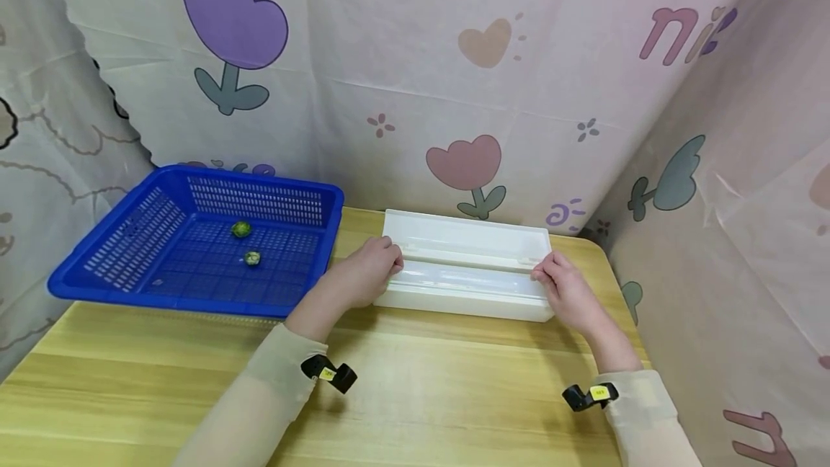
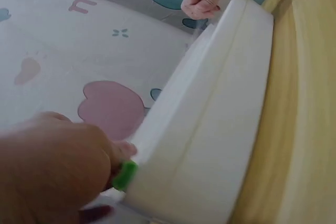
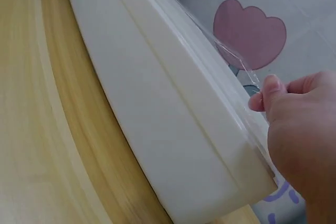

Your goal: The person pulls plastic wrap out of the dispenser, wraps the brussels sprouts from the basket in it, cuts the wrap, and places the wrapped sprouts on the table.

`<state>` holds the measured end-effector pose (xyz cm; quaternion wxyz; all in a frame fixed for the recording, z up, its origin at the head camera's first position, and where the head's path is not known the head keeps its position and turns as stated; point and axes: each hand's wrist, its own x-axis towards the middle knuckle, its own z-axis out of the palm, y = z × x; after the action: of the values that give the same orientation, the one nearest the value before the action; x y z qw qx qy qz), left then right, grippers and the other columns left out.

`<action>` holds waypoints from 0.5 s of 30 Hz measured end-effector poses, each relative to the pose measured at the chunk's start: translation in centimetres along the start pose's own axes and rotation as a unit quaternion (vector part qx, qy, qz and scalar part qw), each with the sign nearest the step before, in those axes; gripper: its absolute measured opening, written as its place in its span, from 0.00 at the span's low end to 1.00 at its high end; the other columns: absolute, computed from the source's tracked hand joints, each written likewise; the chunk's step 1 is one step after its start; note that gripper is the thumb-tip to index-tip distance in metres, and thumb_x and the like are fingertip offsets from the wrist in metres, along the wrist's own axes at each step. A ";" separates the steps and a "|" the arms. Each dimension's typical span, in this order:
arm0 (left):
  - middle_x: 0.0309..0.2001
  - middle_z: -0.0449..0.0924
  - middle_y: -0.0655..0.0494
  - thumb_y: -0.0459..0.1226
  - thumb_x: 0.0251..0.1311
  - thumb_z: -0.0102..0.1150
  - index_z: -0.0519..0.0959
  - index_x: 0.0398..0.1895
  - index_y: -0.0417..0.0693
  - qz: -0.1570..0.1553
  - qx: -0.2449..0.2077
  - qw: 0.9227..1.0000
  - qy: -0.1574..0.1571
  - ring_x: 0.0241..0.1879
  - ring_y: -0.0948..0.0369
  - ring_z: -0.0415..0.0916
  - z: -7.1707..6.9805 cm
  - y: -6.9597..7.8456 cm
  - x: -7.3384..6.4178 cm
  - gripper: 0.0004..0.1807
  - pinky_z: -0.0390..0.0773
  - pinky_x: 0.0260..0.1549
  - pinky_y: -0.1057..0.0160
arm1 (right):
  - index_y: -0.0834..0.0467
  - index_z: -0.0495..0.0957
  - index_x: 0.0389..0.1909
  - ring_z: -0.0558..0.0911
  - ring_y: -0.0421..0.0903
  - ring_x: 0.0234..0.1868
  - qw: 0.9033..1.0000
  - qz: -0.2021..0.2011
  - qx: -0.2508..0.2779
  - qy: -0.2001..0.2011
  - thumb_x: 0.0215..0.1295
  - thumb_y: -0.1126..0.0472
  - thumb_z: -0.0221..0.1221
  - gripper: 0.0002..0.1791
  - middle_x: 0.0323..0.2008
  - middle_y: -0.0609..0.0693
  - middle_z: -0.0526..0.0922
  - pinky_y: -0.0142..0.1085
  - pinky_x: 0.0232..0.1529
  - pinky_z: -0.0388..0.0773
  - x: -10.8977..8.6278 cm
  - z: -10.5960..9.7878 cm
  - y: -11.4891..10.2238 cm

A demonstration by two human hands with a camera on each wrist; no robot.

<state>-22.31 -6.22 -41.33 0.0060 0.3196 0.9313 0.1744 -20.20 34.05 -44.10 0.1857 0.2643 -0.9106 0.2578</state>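
Observation:
A long white cling film dispenser box (image 1: 467, 303) sits on the table with its lid (image 1: 467, 236) raised at the back. Clear cling film (image 1: 463, 278) spans its opening between both hands. At the box's right end, my right hand (image 1: 567, 290) pinches the film's edge between thumb and finger; the right wrist view shows the film stretching from those fingertips. My left hand (image 1: 369, 272) is at the left end, fingers curled at the film's other corner, its fingertips partly hidden. Beneath it in the left wrist view, a small green piece (image 2: 125, 176) shows at the box corner.
To the left stands a blue plastic basket (image 1: 305, 193) holding two small green-and-white round items (image 1: 241, 229), their kind unclear. A printed cloth (image 1: 402, 42) hangs right behind the wooden table (image 1: 441, 395) and along its right side.

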 end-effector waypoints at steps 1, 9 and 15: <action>0.37 0.73 0.56 0.33 0.78 0.57 0.78 0.39 0.46 -0.001 0.001 1.000 0.010 0.43 0.52 0.73 0.3 -0.1 -0.1 0.06 0.76 0.48 0.51 | 0.63 0.79 0.33 0.75 0.48 0.39 1.000 0.000 -0.008 0.003 0.69 0.78 0.62 0.09 0.35 0.52 0.77 0.38 0.41 0.72 0.0 0.0 0.0; 0.38 0.81 0.58 0.36 0.79 0.57 0.80 0.43 0.48 -0.024 -0.065 0.990 0.120 0.42 0.54 0.78 2.5 -0.8 -0.1 0.04 0.77 0.49 0.49 | 0.65 0.82 0.37 0.80 0.48 0.33 0.994 0.104 0.023 0.031 0.77 0.73 0.58 0.07 0.31 0.54 0.83 0.33 0.36 0.78 -0.1 0.5 0.0; 0.41 0.84 0.56 0.35 0.77 0.60 0.85 0.46 0.46 -0.074 -0.189 0.966 0.160 0.40 0.57 0.79 3.2 -1.0 -0.6 0.05 0.83 0.45 0.55 | 0.67 0.84 0.41 0.77 0.43 0.32 0.982 0.144 0.117 0.035 0.76 0.71 0.61 0.04 0.31 0.55 0.83 0.25 0.32 0.73 -0.1 0.1 0.2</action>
<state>-22.05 -6.30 -44.76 -0.0700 0.2110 0.8911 0.3957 -20.28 34.20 -44.31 0.1459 0.1409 -0.8956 0.3960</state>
